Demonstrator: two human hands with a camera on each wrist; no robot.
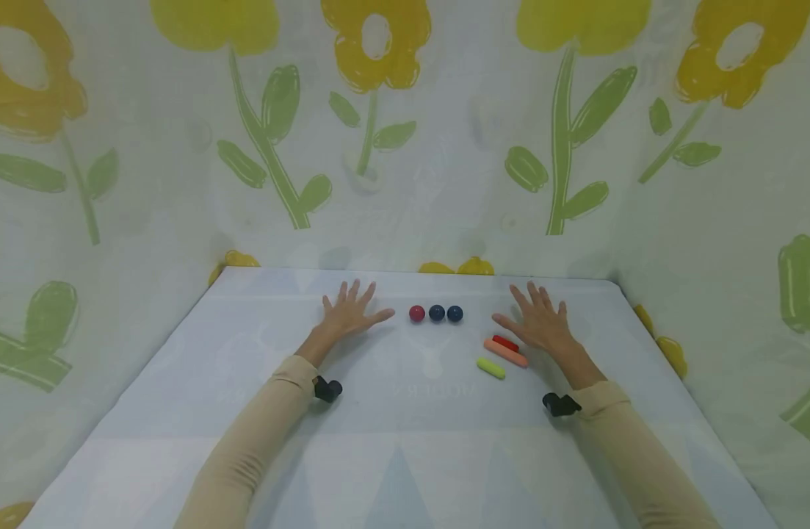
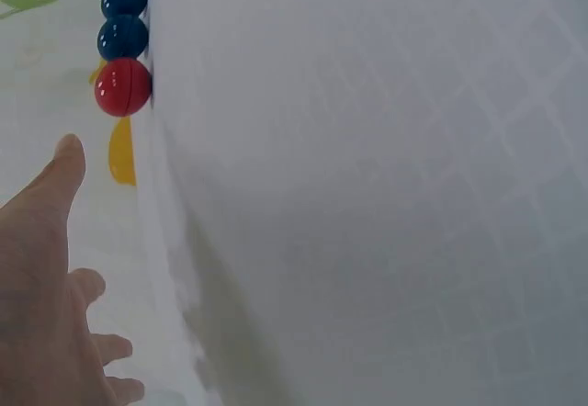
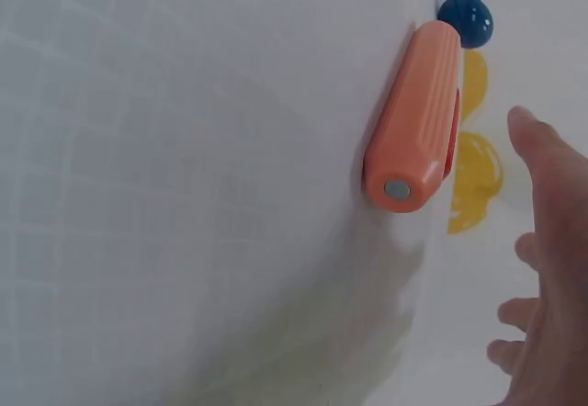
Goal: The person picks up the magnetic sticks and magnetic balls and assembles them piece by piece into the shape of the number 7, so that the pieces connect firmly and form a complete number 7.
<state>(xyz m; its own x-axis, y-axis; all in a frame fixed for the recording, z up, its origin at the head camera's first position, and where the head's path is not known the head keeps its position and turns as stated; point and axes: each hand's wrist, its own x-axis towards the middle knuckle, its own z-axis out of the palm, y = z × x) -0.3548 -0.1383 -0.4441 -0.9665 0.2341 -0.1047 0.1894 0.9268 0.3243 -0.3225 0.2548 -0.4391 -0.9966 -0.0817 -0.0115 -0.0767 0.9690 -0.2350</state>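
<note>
Both hands [image 1: 347, 317] [image 1: 542, 325] spread, empty, red stick [image 3: 454, 132] mostly hidden by orange stick [image 3: 413, 121], R wrist cam

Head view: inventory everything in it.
Red ball: one, red, row's left end.
Dark balls: two, navy, beside it.
Orange stick: one, salmon, right of centre.
Red stick: one, red, just beyond it.
Lime stick: one, yellow-green, nearer the camera.
Tabletop: one, whitish, underneath.
Backdrop: count unclear, flower-printed white, around tabletop.
Wrist devices: two, black, at wrists.
Sleeves: two, beige, on forearms.
Left hand: one, bare, left of balls.
Right hand: one, bare, right of balls.
</note>
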